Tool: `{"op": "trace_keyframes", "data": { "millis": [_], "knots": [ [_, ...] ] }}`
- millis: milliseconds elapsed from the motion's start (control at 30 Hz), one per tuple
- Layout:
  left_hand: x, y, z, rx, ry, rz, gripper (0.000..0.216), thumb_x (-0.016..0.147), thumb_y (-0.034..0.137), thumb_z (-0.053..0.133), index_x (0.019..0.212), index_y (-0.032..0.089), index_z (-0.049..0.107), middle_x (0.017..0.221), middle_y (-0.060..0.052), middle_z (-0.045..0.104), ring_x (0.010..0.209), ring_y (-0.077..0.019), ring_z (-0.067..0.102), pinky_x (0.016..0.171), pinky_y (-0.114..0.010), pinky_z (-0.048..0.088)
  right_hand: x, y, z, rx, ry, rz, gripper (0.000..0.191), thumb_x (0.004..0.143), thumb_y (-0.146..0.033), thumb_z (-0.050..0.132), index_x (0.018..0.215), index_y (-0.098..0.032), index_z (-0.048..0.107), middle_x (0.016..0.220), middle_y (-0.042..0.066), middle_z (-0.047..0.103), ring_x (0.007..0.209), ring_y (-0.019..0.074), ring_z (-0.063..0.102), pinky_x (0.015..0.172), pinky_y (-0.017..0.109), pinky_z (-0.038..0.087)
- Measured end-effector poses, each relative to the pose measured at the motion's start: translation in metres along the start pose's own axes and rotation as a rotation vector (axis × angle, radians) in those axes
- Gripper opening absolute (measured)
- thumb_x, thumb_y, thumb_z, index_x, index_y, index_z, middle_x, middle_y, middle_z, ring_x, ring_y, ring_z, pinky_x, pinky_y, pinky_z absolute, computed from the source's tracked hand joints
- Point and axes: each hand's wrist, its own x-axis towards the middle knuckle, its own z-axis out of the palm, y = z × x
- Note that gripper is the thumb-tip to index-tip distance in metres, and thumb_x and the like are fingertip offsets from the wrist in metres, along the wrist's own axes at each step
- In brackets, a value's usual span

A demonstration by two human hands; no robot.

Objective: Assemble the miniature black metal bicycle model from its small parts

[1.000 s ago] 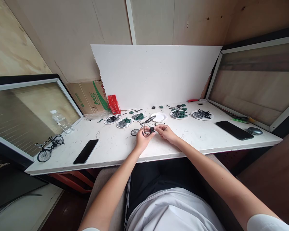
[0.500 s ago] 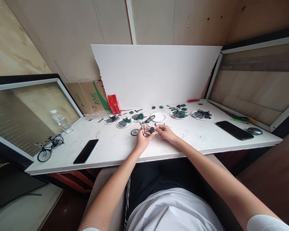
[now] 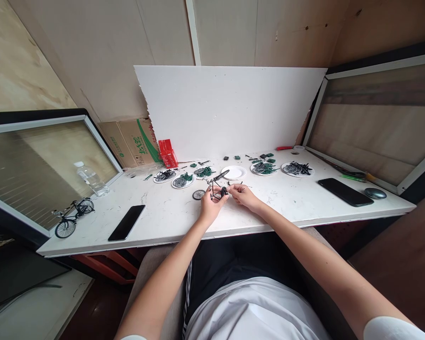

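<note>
My left hand [image 3: 211, 207] is closed around a small black model bicycle [image 3: 216, 182], holding it just above the table. One thin wheel of the model points up and away, seen nearly edge-on. My right hand [image 3: 243, 196] is beside it, thumb and forefinger pinched at a dark part on the model's near right side. Whether those fingers also hold a separate small piece is hidden. A loose spoked wheel [image 3: 199, 194] lies on the table left of my left hand.
Paper plates of black and green parts [image 3: 182, 180] stand behind my hands, around a bare white plate [image 3: 233, 173]. A finished model bicycle [image 3: 74, 216], a phone [image 3: 126, 223] and a bottle [image 3: 91, 178] are left. Another phone [image 3: 345, 191] and a mouse [image 3: 375, 192] are right.
The raised wheel of the model bicycle has turned from a broader oval to nearly edge-on. Both hands keep almost the same place and grip.
</note>
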Motion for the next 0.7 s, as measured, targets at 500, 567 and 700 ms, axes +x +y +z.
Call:
{"op": "trace_keyframes", "data": {
  "millis": [500,567,700],
  "knots": [
    [0.002,-0.002,-0.003,-0.028,0.018,0.010,0.033,0.076,0.032,0.085,0.100,0.018,0.068,0.103,-0.012,0.074,0.089,-0.0217,0.074,0.079,-0.034,0.061,0.004,0.010,-0.003,-0.019,0.007,-0.019,0.043,0.087,-0.062,0.068,0.093,-0.020,0.065,0.067,-0.005,0.042,0.052,0.0081,0.029,0.049,0.025,0.025],
    [0.003,-0.002,-0.004,-0.062,0.036,-0.015,0.037,0.073,0.033,0.087,0.099,0.018,0.068,0.105,-0.012,0.074,0.086,-0.0210,0.074,0.076,-0.033,0.061,0.005,0.012,-0.004,-0.030,0.015,-0.022,0.044,0.086,-0.063,0.067,0.097,-0.020,0.067,0.070,-0.004,0.046,0.052,0.0083,0.031,0.050,0.026,0.027],
    [0.005,0.003,-0.004,-0.149,0.048,-0.072,0.043,0.067,0.035,0.091,0.097,0.016,0.068,0.104,-0.012,0.075,0.083,-0.0213,0.075,0.074,-0.034,0.061,0.004,0.012,-0.004,-0.036,-0.005,-0.006,0.044,0.087,-0.064,0.065,0.097,-0.021,0.067,0.073,-0.003,0.049,0.053,0.0086,0.031,0.049,0.025,0.029]
  ]
}}
